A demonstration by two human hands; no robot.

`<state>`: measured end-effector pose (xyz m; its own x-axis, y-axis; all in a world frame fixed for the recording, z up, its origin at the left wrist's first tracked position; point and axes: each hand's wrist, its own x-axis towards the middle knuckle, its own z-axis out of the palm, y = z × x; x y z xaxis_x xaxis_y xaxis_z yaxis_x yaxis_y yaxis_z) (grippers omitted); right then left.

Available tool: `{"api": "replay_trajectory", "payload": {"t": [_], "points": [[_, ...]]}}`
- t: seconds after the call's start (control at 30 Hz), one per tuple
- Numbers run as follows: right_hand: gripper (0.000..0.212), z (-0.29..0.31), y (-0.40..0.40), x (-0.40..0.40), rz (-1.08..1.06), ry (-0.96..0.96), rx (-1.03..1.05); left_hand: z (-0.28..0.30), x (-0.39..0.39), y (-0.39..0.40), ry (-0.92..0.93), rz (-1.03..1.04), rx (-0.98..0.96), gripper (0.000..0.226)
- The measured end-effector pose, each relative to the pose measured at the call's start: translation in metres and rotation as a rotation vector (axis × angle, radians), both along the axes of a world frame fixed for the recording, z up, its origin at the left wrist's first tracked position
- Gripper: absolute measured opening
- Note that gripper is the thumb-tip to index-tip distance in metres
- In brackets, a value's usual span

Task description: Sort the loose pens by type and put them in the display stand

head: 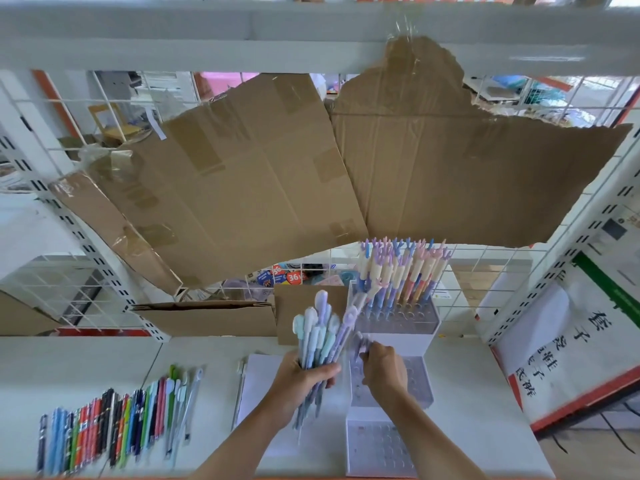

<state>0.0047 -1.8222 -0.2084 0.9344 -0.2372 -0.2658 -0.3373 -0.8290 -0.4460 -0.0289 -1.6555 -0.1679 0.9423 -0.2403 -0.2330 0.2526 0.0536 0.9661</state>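
— What's the left hand [304, 375] got?

— I've wrapped my fingers round a bunch of pastel pens [320, 336], caps up, fanned out so I can pick one at a time. It sits just beside the display stand [398, 317], so each trip is short.

— And your right hand [382, 370]?

— Curled over the stand's clear lower tier [412, 379]; I seem to be pinching one pale pen, but it's blurred, so I can't tell for sure.

— Why the back row first?

— The horned pens [401, 271] fill it already; same types stay together. The row of mixed pens [114, 427] lies on the shelf to my left, well apart, not yet placed.
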Motion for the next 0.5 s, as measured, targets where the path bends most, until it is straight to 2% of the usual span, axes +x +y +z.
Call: {"api": "replay_trajectory", "payload": {"t": [0.2,0.5], "points": [[0.03,0.003,-0.004,0.004,-0.014,0.014,0.028,0.01,0.008,-0.012,-0.046,-0.105,0.17,0.008],[0.028,-0.004,-0.018,-0.002,-0.021,0.019,0.102,0.016,0.027,-0.015,-0.03,-0.032,0.127,0.008]]}}
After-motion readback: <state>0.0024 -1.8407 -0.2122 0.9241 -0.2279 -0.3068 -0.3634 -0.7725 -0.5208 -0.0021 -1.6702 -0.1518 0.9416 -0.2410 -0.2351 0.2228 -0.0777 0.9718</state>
